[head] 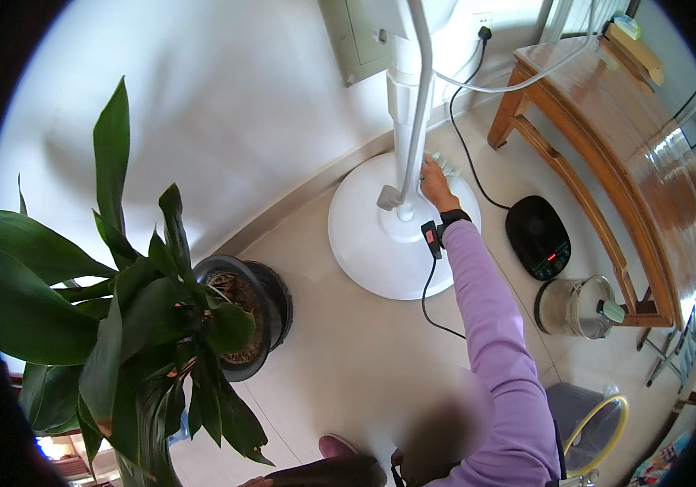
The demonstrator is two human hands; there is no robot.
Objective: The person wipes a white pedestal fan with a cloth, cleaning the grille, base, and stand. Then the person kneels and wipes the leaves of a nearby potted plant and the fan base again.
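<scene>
My right hand (436,182) is on the back right of the round white base (360,243) of a pedestal stand. A pale greenish cloth (445,165) shows at its fingers, partly hidden by the hand. Just left of the hand rises the stand's white pole (405,128), whose top is out of view. A grey cord or tube runs down along the pole to a grey end piece (390,198). Of my left hand (256,482) only a sliver shows at the bottom edge, by my dark trouser leg (323,473). The rest of that hand is cut off.
A potted broad-leaved plant (235,316) stands to the left. Right of the base lies a black induction cooker (538,237), its cord running to a wall socket. Near it are a lidded glass pot (567,307), a wooden table (628,134) and a yellow-rimmed bin (594,426).
</scene>
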